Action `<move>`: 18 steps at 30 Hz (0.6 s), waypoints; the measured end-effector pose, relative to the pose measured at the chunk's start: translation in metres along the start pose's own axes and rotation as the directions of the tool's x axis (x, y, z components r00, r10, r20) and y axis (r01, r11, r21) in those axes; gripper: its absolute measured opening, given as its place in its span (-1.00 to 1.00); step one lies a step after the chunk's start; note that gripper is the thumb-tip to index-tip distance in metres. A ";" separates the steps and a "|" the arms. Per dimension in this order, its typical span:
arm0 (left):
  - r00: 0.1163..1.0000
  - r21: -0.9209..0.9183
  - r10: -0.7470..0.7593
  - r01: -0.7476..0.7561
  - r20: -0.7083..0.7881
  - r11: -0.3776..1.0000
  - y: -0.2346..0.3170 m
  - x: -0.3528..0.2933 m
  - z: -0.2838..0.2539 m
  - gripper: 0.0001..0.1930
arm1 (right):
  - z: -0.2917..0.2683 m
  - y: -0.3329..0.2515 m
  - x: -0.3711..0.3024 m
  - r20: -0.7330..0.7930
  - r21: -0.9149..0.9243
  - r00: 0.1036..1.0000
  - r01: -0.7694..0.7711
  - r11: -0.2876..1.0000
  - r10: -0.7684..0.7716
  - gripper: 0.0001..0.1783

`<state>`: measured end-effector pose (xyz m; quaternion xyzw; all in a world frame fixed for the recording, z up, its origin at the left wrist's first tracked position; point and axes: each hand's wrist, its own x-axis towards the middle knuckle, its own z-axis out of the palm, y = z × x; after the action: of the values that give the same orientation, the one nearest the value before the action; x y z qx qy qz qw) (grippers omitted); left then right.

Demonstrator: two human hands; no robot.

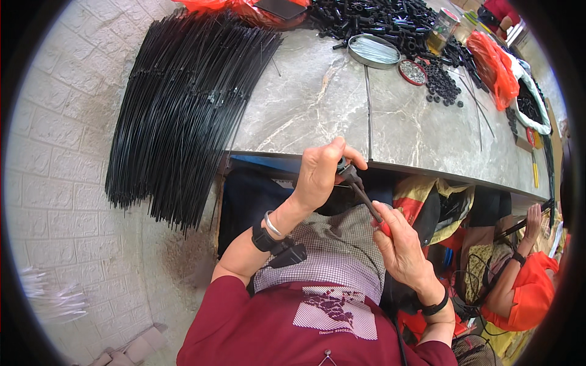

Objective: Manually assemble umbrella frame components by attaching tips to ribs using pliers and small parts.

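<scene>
Left hand (pixel 317 174): grip closed on a small black part (pixel 349 173), held in front of the body, just off the near edge of the table (pixel 305 107). Right hand (pixel 403 247): grip closed round the red end of a dark-shafted tool (pixel 370 206), shaft slanting up-left to the black part; fingers partly hide the junction. Black rods (pixel 183 110) crowd the table's left end, overhanging it. Far side, well apart from the hands: heap of black tubes (pixel 372 21), round tin (pixel 373 64) with pale sticks, red dish (pixel 417 83) of small pieces, black rings (pixel 444 86), jar (pixel 444 32), red plastic bag (pixel 495 67). Far right: co-worker's hand (pixel 533 226) near the table edge.
</scene>
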<state>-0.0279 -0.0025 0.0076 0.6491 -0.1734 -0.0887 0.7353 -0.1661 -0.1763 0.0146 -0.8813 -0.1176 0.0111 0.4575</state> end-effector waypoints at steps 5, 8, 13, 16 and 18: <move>1.000 0.029 0.017 -0.017 0.017 0.999 -0.001 0.001 -0.003 -0.39 | -0.005 -0.001 0.003 0.020 -0.039 1.000 -0.005 0.999 0.006 -0.43; 0.999 0.065 0.039 -0.040 0.020 0.997 -0.002 0.001 -0.005 -0.39 | -0.005 0.000 0.004 0.006 -0.045 1.000 0.014 0.999 -0.014 -0.43; 0.999 0.065 0.046 -0.046 0.006 0.997 -0.001 0.001 -0.004 -0.40 | -0.007 0.001 0.006 0.036 -0.020 0.999 0.006 1.000 -0.005 -0.45; 1.000 0.063 0.017 -0.016 -0.004 0.998 0.001 0.000 -0.004 -0.39 | -0.008 0.000 0.006 0.057 -0.029 0.998 -0.028 0.999 0.030 -0.51; 1.000 0.062 0.005 -0.005 0.002 0.998 0.002 -0.001 -0.003 -0.39 | -0.005 0.004 0.005 0.034 -0.032 0.999 -0.013 0.999 0.014 -0.53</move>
<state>-0.0275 0.0008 0.0090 0.6712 -0.1782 -0.0820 0.7149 -0.1594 -0.1814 0.0145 -0.8889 -0.1199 0.0273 0.4412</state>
